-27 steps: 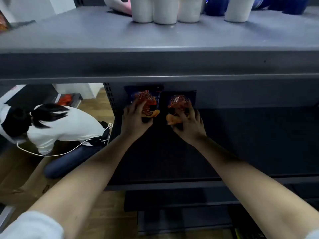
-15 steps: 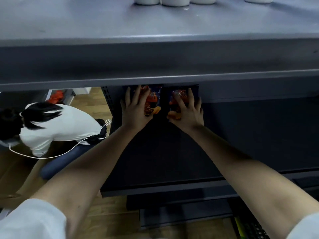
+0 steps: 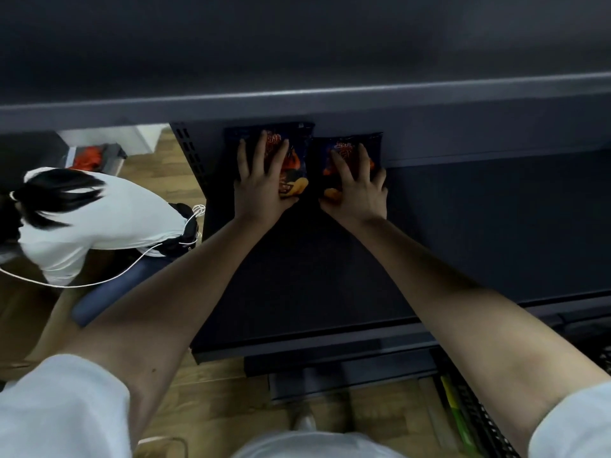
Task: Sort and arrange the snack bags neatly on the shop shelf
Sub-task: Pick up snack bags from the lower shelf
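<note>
Dark grey shelf (image 3: 463, 226) fills most of the view, under an overhanging upper board (image 3: 330, 100). To its left, another person in a white shirt (image 3: 115, 219) crouches on the wooden floor (image 3: 158, 166). The left hand (image 3: 261, 186) presses flat, fingers straight and spread, on the left snack bag (image 3: 297, 157). The right hand (image 3: 358, 190) presses the right snack bag (image 3: 325, 160) the same way. Both bags sit just beside each other at the back of the shelf, near its left end.

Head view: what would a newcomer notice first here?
Two orange-printed snack bags sit side by side, back left on the shelf, the left hand flat on the left bag, the right hand on the right bag. A person in white crouches on the floor at left.
</note>
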